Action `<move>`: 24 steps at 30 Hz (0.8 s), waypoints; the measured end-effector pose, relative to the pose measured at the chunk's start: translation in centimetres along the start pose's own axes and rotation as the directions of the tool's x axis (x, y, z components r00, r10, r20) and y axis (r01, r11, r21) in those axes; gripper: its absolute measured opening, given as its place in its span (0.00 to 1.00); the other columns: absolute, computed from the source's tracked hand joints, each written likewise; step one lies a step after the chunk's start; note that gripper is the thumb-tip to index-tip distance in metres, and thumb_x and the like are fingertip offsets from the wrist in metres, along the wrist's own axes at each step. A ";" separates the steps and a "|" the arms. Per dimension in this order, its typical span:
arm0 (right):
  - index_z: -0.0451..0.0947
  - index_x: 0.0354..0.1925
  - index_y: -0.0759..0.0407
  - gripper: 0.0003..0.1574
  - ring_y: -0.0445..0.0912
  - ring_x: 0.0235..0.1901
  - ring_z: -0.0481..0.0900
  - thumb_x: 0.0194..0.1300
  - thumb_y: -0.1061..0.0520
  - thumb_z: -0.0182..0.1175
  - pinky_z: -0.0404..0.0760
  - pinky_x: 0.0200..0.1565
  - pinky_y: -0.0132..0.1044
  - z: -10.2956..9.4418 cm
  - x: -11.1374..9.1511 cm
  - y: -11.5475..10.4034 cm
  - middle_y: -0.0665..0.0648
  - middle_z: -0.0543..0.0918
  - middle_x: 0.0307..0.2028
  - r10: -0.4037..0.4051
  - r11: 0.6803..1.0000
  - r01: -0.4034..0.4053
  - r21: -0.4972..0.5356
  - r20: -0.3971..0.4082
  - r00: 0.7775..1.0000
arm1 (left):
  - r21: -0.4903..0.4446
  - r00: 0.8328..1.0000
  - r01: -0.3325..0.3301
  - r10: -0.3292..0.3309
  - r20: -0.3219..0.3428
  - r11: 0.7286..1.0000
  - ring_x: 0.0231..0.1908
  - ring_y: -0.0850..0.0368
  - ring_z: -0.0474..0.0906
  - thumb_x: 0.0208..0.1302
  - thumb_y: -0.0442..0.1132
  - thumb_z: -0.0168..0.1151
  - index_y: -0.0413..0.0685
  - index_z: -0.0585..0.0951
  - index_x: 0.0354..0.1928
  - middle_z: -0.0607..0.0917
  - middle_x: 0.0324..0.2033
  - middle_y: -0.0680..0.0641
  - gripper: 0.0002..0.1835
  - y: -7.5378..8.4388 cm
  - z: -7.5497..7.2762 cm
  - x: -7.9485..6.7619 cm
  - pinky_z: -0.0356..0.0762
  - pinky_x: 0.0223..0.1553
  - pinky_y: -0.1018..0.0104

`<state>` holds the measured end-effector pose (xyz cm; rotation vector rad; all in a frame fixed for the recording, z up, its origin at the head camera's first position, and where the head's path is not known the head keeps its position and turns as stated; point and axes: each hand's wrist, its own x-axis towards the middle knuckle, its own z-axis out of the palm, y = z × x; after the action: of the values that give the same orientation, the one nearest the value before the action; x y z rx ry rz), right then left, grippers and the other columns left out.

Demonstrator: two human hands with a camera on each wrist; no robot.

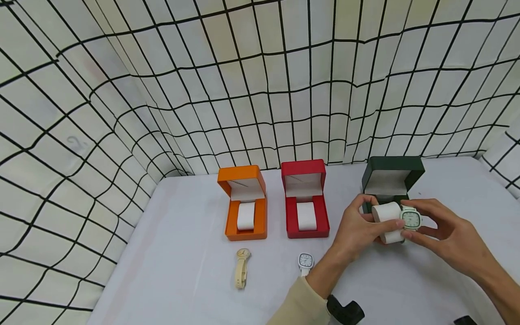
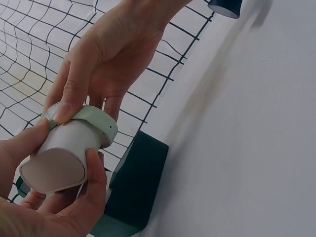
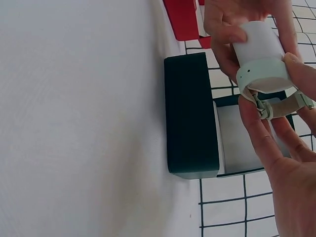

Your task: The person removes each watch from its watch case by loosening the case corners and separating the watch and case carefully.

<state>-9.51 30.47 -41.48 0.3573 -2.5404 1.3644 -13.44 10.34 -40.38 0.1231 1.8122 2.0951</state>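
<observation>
In front of the open green watch box [image 1: 392,174], my left hand [image 1: 359,225] grips a white watch cushion [image 1: 386,212] by one end. My right hand [image 1: 451,234] pinches a pale green watch [image 1: 411,219] at the cushion's other end. The right wrist view shows its strap [image 3: 264,69] looped partly round that end, with the buckle [image 3: 264,107] hanging below. The left wrist view shows the cushion's flat end [image 2: 53,170] between my left thumb and fingers. Both hands are above the table, close together.
An orange box [image 1: 245,232] and a red box [image 1: 307,234] stand open to the left, each with a white cushion inside. A cream watch [image 1: 241,266] and a white watch [image 1: 305,261] lie in front; my left forearm partly covers the white one. Black wire mesh [image 1: 268,92] rises behind.
</observation>
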 end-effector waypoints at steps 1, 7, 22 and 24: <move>0.74 0.70 0.58 0.45 0.28 0.52 0.76 0.55 0.73 0.75 0.78 0.47 0.13 0.0 -0.1 0.0 0.42 0.76 0.58 -0.001 1.000 0.001 0.000 0.004 1.000 | 0.002 1.000 0.001 -0.001 0.001 1.000 0.26 0.62 0.84 0.57 0.31 0.78 0.61 0.76 0.46 0.90 0.29 0.52 0.23 0.0 0.0 0.0 0.86 0.28 0.67; 0.74 0.70 0.63 0.40 0.30 0.54 0.76 0.61 0.77 0.67 0.78 0.51 0.13 -0.1 -0.3 0.2 0.45 0.76 0.60 -0.063 0.998 0.063 0.017 0.015 0.998 | 0.006 1.000 0.009 -0.009 0.006 1.000 0.27 0.62 0.83 0.57 0.31 0.77 0.58 0.78 0.51 0.92 0.31 0.50 0.24 -0.1 0.0 0.1 0.85 0.28 0.68; 0.79 0.59 0.60 0.24 0.19 0.48 0.76 0.66 0.61 0.71 0.75 0.47 0.09 -0.2 -0.5 -0.1 0.30 0.79 0.48 0.086 0.992 -0.096 -0.079 -0.125 0.988 | -0.015 0.999 -0.030 0.031 0.041 0.999 0.32 0.66 0.83 0.61 0.30 0.74 0.65 0.77 0.53 0.91 0.37 0.56 0.25 -0.3 0.1 -0.1 0.84 0.32 0.73; 0.80 0.58 0.60 0.23 0.20 0.46 0.77 0.66 0.61 0.72 0.75 0.47 0.09 -0.3 -0.5 -0.2 0.31 0.80 0.46 0.097 0.992 -0.107 -0.068 -0.130 0.987 | -0.016 0.998 -0.041 0.042 0.041 0.999 0.33 0.67 0.83 0.61 0.30 0.73 0.64 0.77 0.54 0.90 0.37 0.57 0.25 -0.4 0.1 -0.2 0.84 0.32 0.72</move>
<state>-8.92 30.66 -41.38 0.1244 -2.5271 1.2788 -13.18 10.40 -40.76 0.2003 1.7846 2.1180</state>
